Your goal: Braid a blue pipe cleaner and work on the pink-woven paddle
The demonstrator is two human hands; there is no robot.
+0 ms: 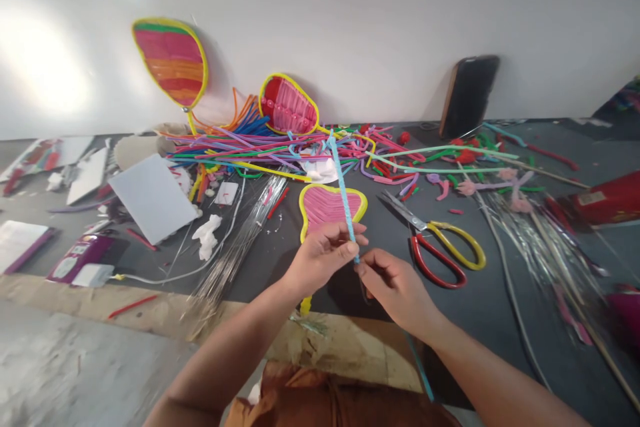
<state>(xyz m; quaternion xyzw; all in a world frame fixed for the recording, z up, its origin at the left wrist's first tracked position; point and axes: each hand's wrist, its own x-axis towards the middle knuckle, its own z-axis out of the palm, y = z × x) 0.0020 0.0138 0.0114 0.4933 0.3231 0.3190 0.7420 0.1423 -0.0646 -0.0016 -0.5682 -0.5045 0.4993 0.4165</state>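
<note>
A light blue pipe cleaner [340,180] stands nearly upright in front of me. Between its thumb and fingers, my left hand [323,260] pinches it near the lower end. Just below, my right hand [397,290] has its fingers closed at the pipe cleaner's bottom tip. Behind my left hand lies a pink shape with a yellow pipe-cleaner border [330,203], partly hidden by the fingers. Scissors [425,227] with one red and one yellow handle lie partly open to the right of my hands.
Loose coloured pipe cleaners [235,147] are heaped along the wall. Two yellow-rimmed shapes, one striped [173,63] and one red and pink [287,103], lean there, as does a phone [470,97]. Thin wires [245,240], a white card [153,199] and a cable [500,247] lie about.
</note>
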